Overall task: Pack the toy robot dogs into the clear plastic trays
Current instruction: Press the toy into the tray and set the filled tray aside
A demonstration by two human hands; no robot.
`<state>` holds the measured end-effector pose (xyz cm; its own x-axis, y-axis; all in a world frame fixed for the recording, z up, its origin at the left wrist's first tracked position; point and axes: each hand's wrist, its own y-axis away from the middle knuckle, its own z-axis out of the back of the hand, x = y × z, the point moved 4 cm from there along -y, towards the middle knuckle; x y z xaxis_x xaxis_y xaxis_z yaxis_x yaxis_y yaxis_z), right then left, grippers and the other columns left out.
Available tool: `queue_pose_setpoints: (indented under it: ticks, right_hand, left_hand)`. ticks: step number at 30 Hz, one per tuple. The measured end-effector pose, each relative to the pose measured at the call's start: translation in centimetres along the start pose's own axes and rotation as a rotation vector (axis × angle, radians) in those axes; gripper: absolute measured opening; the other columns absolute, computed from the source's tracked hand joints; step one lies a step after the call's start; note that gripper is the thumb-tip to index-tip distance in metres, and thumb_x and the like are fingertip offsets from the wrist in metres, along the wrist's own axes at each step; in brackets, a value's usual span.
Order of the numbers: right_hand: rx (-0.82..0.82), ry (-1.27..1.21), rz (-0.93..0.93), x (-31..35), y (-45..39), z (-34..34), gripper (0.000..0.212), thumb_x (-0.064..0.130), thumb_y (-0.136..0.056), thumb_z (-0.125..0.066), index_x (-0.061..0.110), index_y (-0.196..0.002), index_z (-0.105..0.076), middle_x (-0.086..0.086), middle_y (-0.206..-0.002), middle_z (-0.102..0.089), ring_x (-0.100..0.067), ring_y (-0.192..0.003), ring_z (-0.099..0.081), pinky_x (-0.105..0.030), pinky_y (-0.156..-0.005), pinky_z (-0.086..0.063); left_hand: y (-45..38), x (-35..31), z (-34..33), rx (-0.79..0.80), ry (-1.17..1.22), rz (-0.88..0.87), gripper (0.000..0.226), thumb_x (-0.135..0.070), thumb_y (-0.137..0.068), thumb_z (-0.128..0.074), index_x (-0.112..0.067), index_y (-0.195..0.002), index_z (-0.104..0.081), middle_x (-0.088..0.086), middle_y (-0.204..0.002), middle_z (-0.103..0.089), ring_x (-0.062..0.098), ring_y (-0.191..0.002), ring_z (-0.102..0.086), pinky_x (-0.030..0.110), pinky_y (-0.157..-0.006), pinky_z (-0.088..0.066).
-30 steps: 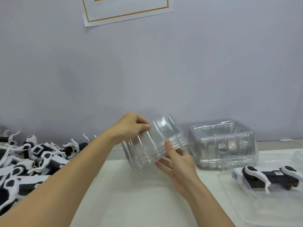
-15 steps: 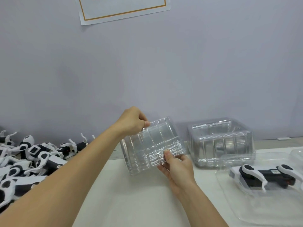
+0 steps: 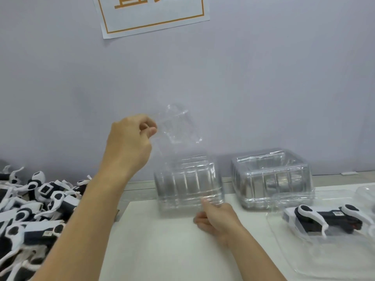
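Observation:
My left hand pinches one clear plastic tray and holds it up in the air, above a stack of clear trays standing on the white mat. My right hand grips the stack's lower right corner, thumb on its front wall. A pile of black-and-white toy robot dogs lies at the left. One toy dog lies in a flat clear tray at the right.
A second stack of clear trays stands at the back right, next to the held stack. A white mat covers the table in front of me. A wall with a paper notice rises close behind.
My left hand has lifted the top tray up off the stack. The stack has been set upright on the mat, with my right hand holding it down at the corner.

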<state>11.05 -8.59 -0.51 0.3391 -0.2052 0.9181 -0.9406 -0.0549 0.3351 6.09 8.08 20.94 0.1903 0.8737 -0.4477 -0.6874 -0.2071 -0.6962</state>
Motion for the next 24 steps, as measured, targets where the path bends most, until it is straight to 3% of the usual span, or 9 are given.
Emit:
queue_pose_setpoints:
  ticks: [3,5,8,12,15,17,20,22,24]
  right_hand:
    - [0.133,0.357,-0.024,0.6,0.8,0.4,0.034,0.023,-0.103,-0.052,-0.008,-0.089,-0.060,-0.013,-0.059,-0.066,-0.027,-0.053,-0.067,-0.036,-0.060,-0.060]
    - [0.169,0.426,0.034,1.9,1.3,1.0,0.043,0.027,-0.106,-0.045,-0.005,-0.083,-0.063,-0.010,-0.058,-0.066,-0.023,-0.050,-0.067,-0.030,-0.054,-0.057]
    - [0.111,0.135,0.131,5.4,1.7,2.5,0.058,0.046,-0.106,-0.037,-0.002,-0.093,-0.068,-0.014,-0.080,-0.074,-0.029,-0.073,-0.073,-0.037,-0.071,-0.059]
    - [0.340,-0.074,0.116,9.1,3.8,2.8,0.076,0.073,-0.084,-0.056,0.003,-0.112,-0.063,-0.021,-0.104,-0.074,-0.041,-0.093,-0.072,-0.048,-0.074,-0.060]
    - [0.371,0.069,0.230,9.8,4.6,2.1,0.059,0.057,-0.066,-0.081,0.014,-0.105,-0.071,-0.013,-0.108,-0.073,-0.033,-0.092,-0.074,-0.048,-0.075,-0.061]
    - [0.298,0.098,0.329,9.9,4.4,1.8,0.033,0.035,-0.075,-0.079,0.015,-0.100,-0.071,-0.008,-0.103,-0.067,-0.024,-0.084,-0.072,-0.043,-0.079,-0.060]
    - [0.270,-0.038,0.396,9.8,4.2,1.8,0.038,0.026,-0.068,-0.074,0.019,-0.105,-0.068,-0.001,-0.098,-0.067,-0.020,-0.081,-0.065,-0.033,-0.072,-0.055]
    - [0.297,-0.106,0.407,9.7,4.1,1.9,0.037,0.025,-0.066,-0.074,0.025,-0.104,-0.072,0.001,-0.098,-0.068,-0.019,-0.084,-0.063,-0.033,-0.073,-0.054]
    - [0.366,-0.140,0.397,9.5,4.4,1.7,0.026,0.023,-0.067,-0.075,0.030,-0.092,-0.076,0.002,-0.094,-0.066,-0.018,-0.082,-0.061,-0.034,-0.073,-0.054]
  left_hand:
    - [3.6,0.8,0.5,0.036,0.029,0.012,0.021,-0.009,-0.093,-0.066,-0.026,-0.082,-0.072,-0.004,-0.082,-0.070,0.000,-0.075,-0.059,0.005,-0.062,-0.040]
    - [5.1,1.4,0.4,0.128,0.037,0.004,0.030,-0.010,-0.091,-0.070,-0.035,-0.075,-0.068,-0.011,-0.078,-0.070,-0.003,-0.075,-0.060,0.001,-0.063,-0.039]
    - [5.8,1.7,0.3,0.247,0.060,-0.014,0.033,-0.014,-0.089,-0.073,-0.042,-0.072,-0.068,-0.019,-0.077,-0.069,-0.009,-0.082,-0.059,-0.001,-0.063,-0.037]
    - [6.3,0.4,-0.6,0.312,0.104,-0.104,0.028,-0.013,-0.087,-0.076,-0.039,-0.078,-0.073,-0.017,-0.081,-0.069,-0.001,-0.086,-0.061,0.003,-0.073,-0.039]
    - [6.7,-0.8,-1.4,0.345,0.073,-0.185,0.014,-0.019,-0.090,-0.074,-0.030,-0.095,-0.078,-0.025,-0.083,-0.063,0.000,-0.091,-0.059,0.023,-0.094,-0.043]
    - [6.9,-1.1,-1.5,0.371,0.082,-0.203,0.009,-0.031,-0.088,-0.074,-0.033,-0.096,-0.078,-0.026,-0.086,-0.063,0.002,-0.098,-0.056,0.037,-0.103,-0.039]
    - [6.6,-0.9,-0.5,0.193,0.222,-0.156,0.009,-0.047,-0.083,-0.072,-0.042,-0.091,-0.073,-0.022,-0.101,-0.067,0.006,-0.112,-0.053,0.038,-0.106,-0.037]
    - [6.3,0.5,0.3,-0.057,0.254,0.004,0.024,-0.042,-0.086,-0.071,-0.040,-0.110,-0.066,-0.016,-0.118,-0.059,0.013,-0.120,-0.049,0.033,-0.105,-0.037]
    - [6.2,2.5,0.0,-0.054,0.404,0.327,0.050,-0.049,-0.087,-0.069,-0.035,-0.131,-0.051,-0.012,-0.126,-0.050,0.016,-0.118,-0.054,0.036,-0.099,-0.045]
